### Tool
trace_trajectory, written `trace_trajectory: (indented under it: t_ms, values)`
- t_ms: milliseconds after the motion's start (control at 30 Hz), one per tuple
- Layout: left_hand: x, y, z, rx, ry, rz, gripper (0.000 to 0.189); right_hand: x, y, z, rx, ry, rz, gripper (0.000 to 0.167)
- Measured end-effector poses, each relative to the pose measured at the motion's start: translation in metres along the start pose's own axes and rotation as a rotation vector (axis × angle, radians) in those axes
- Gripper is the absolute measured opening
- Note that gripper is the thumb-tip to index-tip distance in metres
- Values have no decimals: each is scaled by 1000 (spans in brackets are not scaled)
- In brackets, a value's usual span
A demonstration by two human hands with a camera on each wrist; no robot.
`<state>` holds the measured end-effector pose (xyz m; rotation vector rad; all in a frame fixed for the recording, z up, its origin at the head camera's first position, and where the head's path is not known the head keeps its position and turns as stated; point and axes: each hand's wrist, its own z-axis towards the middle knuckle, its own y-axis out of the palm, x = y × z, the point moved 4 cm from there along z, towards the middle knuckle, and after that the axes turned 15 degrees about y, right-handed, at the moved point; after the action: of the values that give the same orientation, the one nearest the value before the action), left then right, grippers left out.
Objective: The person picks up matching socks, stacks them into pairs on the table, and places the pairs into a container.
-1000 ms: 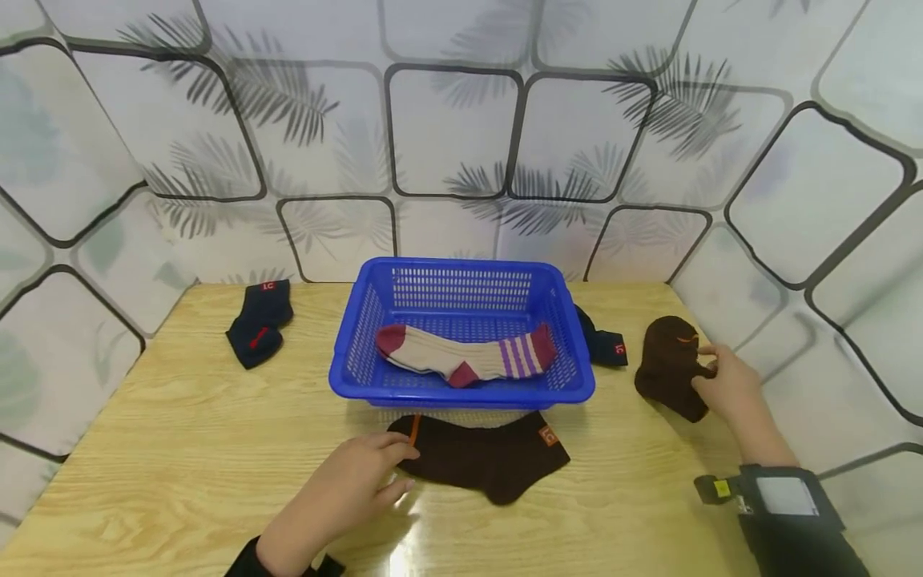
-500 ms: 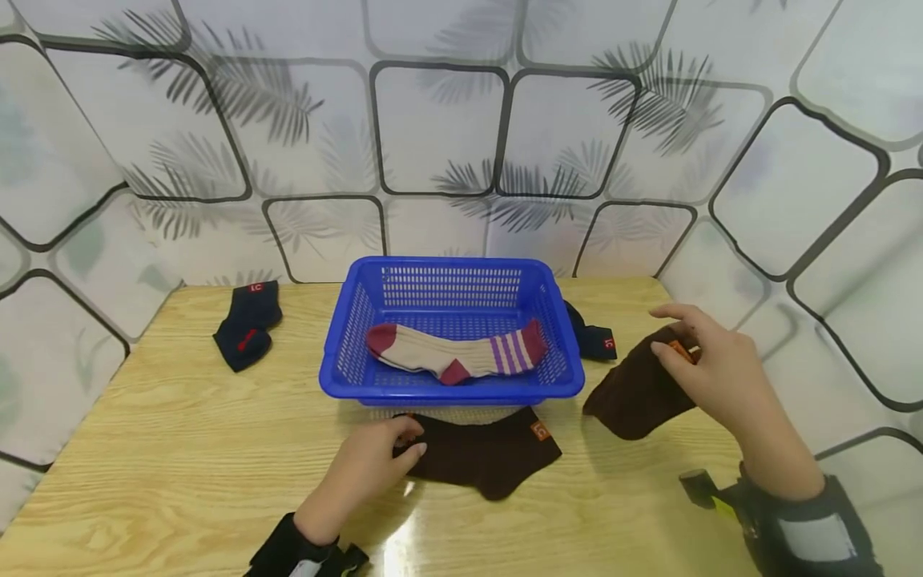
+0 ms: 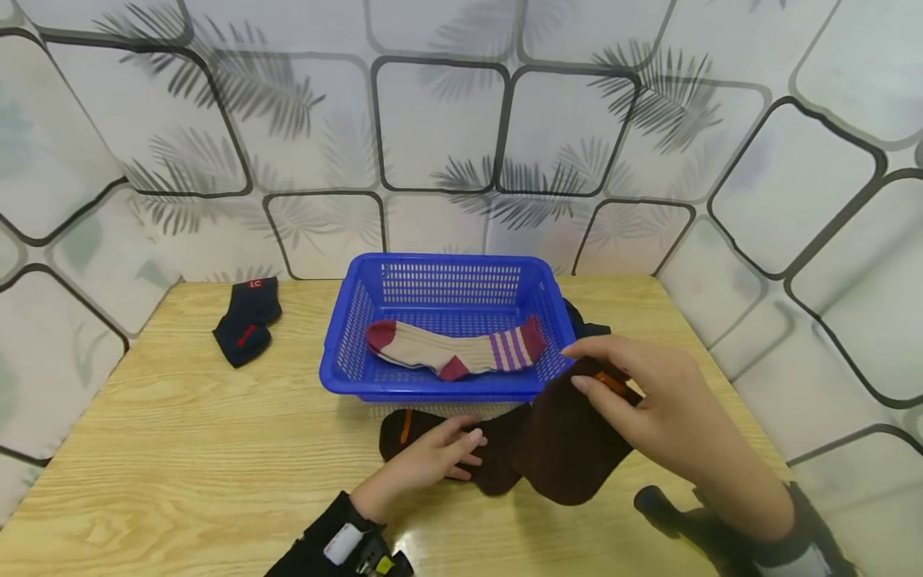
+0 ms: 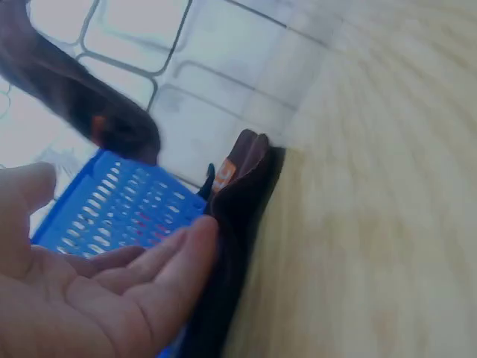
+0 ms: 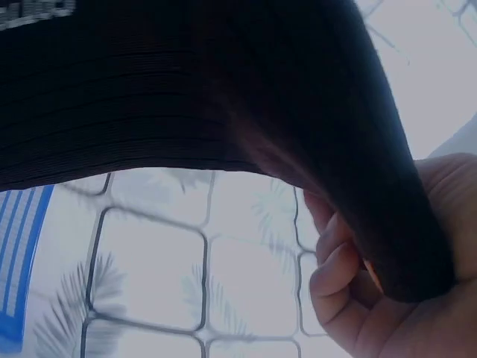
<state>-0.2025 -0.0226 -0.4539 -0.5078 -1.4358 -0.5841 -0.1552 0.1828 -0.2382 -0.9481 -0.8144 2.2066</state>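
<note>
My right hand (image 3: 659,401) pinches a dark brown sock (image 3: 570,441) between thumb and fingers, near its orange mark. That sock hangs down in front of the basket's right front corner and overlaps a second brown sock (image 3: 497,457) lying on the table. Over the lying sock, my left hand (image 3: 431,458) is spread with loosely bent fingers. In the left wrist view its fingertips are right beside the lying sock (image 4: 235,216), whose cuff bears an orange label. The right wrist view is mostly filled by the held sock (image 5: 298,97).
Behind the hands stands a blue perforated basket (image 3: 447,393) with cream socks (image 3: 447,350) in it, maroon at toe and heel, purple striped. A navy sock (image 3: 248,320) lies at the left back. Another navy sock (image 3: 594,329) is partly hidden right of the basket. Patterned sheeting encloses the table.
My right hand has picked up the brown sock from the right side and carried it left to the lying one. My left hand has slid right from the lying sock's toe toward its middle.
</note>
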Motion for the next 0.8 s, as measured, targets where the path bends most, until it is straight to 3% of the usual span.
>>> trace_trajectory:
  t_ms: [100,200,300,500,567,633,733,800]
  values:
    - [-6,2,2,23,-39,-197,69,-7,5,1,27,-37,63,16]
    - [-7,2,2,54,-51,-380,67,-10,11,2,58,-47,111,32]
    - [-4,-1,1,87,-32,-476,58,-10,16,2,84,-47,149,35]
    - [0,-23,-9,248,27,-427,29,0,25,-2,101,-5,161,33]
    - [2,-33,-15,280,35,-393,25,6,28,-5,101,25,142,18]
    - [4,-43,-22,289,39,-348,30,15,32,-9,102,69,110,14]
    - [7,-57,-31,304,32,-244,44,33,43,-18,87,173,46,31]
    - [9,-65,-36,310,19,-155,51,46,53,-26,67,240,3,29]
